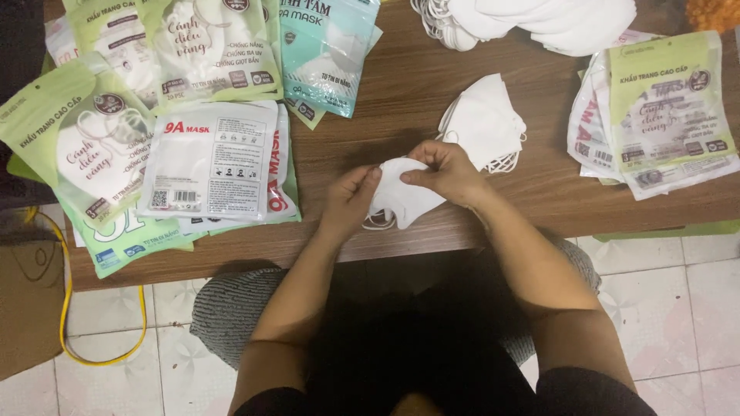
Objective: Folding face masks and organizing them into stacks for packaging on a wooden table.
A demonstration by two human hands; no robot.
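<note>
Both of my hands hold a folded white face mask (401, 199) just above the near edge of a brown wooden table (416, 85). My left hand (348, 199) pinches its left side, and my right hand (443, 171) grips its top right edge. The mask's ear loops hang below my left fingers. Just beyond my right hand, a small stack of white masks (486, 119) lies on the table.
Green and white mask packets (208, 158) are piled on the table's left. More packets (663, 108) lie at the right, and a heap of loose white masks (539, 19) sits at the far edge. A yellow cable (68, 308) and a cardboard box (27, 304) are on the tiled floor.
</note>
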